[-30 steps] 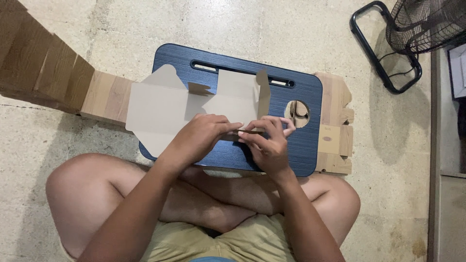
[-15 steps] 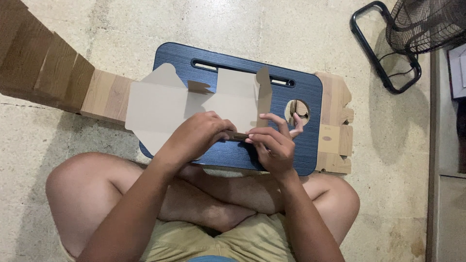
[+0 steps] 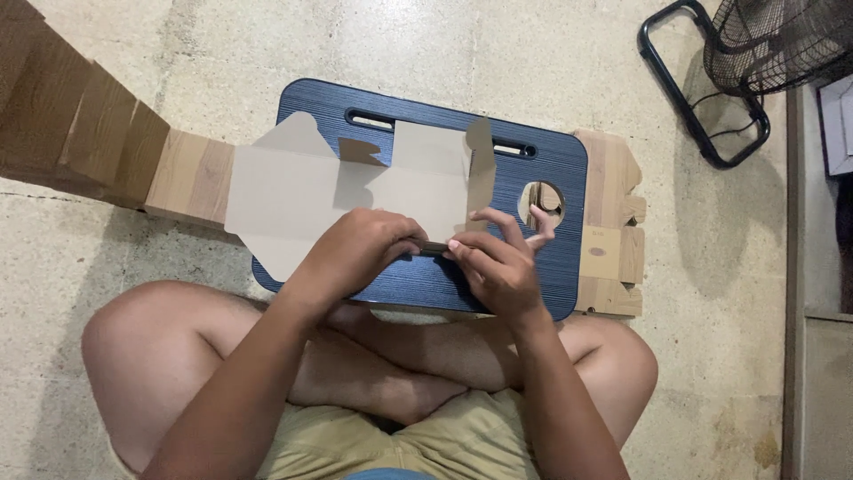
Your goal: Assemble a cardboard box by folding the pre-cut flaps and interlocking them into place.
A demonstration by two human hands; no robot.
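Grey cardboard box blank (image 3: pixel 293 191) on blue lap tray (image 3: pixel 551 164), near edge in both hands' closed grip: left hand (image 3: pixel 360 249), right hand (image 3: pixel 498 267).

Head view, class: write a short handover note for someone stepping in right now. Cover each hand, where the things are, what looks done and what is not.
Left hand: pressing on the near edge of the flat cardboard box blank.
Right hand: pinching the same edge, some fingers lifted.
The blank lies grey side up on the blue lap desk, over the person's crossed legs.
Stacks of wood-print blanks lie left and right of the desk; a fan stands at upper right.
Done: one side flap stands up.
Left: the other flaps lie flat; no box shape yet.
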